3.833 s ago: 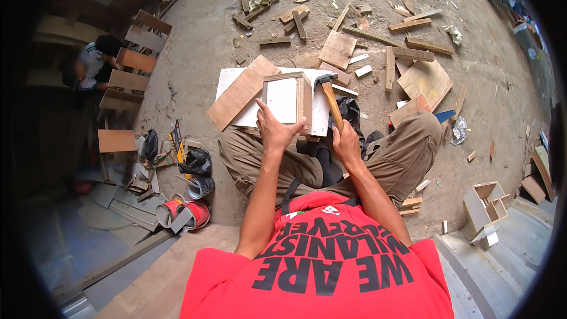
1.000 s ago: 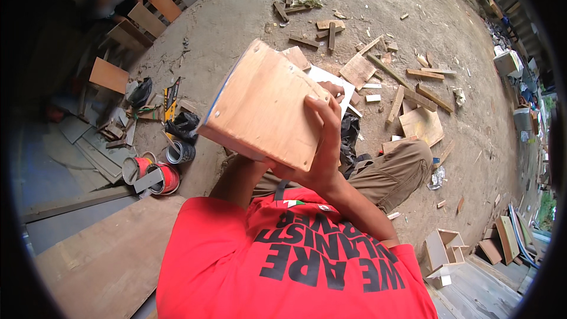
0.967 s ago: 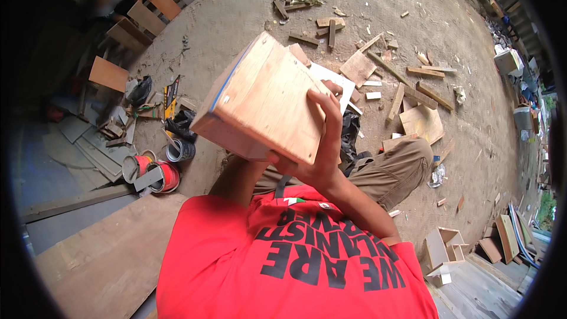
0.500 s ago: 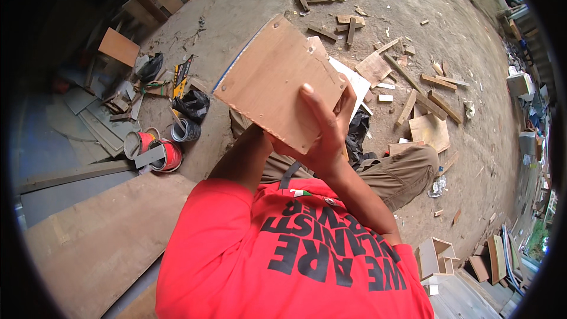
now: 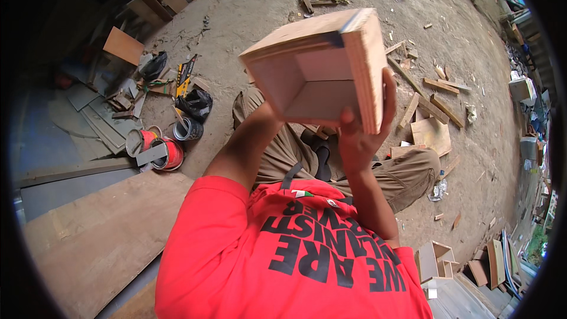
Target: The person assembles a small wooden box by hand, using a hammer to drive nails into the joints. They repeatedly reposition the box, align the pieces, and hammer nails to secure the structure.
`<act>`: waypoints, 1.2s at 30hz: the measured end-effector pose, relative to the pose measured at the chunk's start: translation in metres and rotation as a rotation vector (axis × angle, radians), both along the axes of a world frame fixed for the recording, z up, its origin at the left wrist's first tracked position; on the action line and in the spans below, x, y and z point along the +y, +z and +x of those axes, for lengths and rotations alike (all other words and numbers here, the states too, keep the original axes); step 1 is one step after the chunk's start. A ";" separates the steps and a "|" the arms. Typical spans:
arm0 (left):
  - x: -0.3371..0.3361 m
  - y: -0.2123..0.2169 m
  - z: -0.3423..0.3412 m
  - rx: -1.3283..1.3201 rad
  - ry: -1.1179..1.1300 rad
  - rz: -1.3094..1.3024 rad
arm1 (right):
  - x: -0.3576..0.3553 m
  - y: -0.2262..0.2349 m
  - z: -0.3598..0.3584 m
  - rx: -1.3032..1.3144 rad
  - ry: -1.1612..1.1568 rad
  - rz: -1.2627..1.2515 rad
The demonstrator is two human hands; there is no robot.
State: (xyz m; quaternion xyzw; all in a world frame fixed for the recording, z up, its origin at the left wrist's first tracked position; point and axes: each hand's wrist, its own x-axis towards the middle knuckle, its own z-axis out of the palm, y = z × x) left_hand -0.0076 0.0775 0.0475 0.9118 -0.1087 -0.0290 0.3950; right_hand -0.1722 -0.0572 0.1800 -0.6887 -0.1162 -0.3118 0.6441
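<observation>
**Box held up, open side toward the head**

Plywood box (image 5: 322, 68) is off the ground, raised in front of the chest, above the lap. Open face points back at the camera, so the inside walls and bottom panel show.

Right hand (image 5: 357, 139): under the box's lower right corner, fingers (image 5: 388, 103) wrapped up the right outer wall, thumb on the near edge. Closed grip on the box.

Left hand: hidden behind the box. Only the forearm shows, running up to the lower left corner. Can't tell how those fingers sit or whether they grip.

Hard to read: box's far side and back are out of view. Its top edge is slightly blurred. Legs partly covered by the box and arms. A person at the top left corner is mostly cut off by the dark rim.

Materials: box is pale layered ply, ply lines visible on the right wall's edge, smooth flat faces, square corners. Dirt floor (image 5: 266, 0), gritty, strewn with wood offcuts (image 5: 431, 136) to the right. Paint cans (image 5: 156, 147) and a small black bag (image 5: 195, 103) to the left, near the knee. Wide plank (image 5: 100, 230) along the lower left. Small open wooden boxes (image 5: 437, 257) at lower right.
</observation>
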 end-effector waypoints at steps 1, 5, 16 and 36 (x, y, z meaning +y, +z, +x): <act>-0.009 -0.002 0.005 0.006 -0.036 0.071 | -0.004 0.002 0.005 0.025 -0.034 0.059; -0.040 -0.010 0.027 0.081 -0.182 0.305 | -0.028 -0.011 0.020 0.200 -0.043 0.323; -0.024 -0.008 0.063 0.320 -0.347 0.438 | -0.057 -0.028 0.039 0.259 0.074 0.836; -0.027 0.030 0.017 0.256 0.109 -0.745 | -0.049 -0.022 0.034 0.190 0.161 0.896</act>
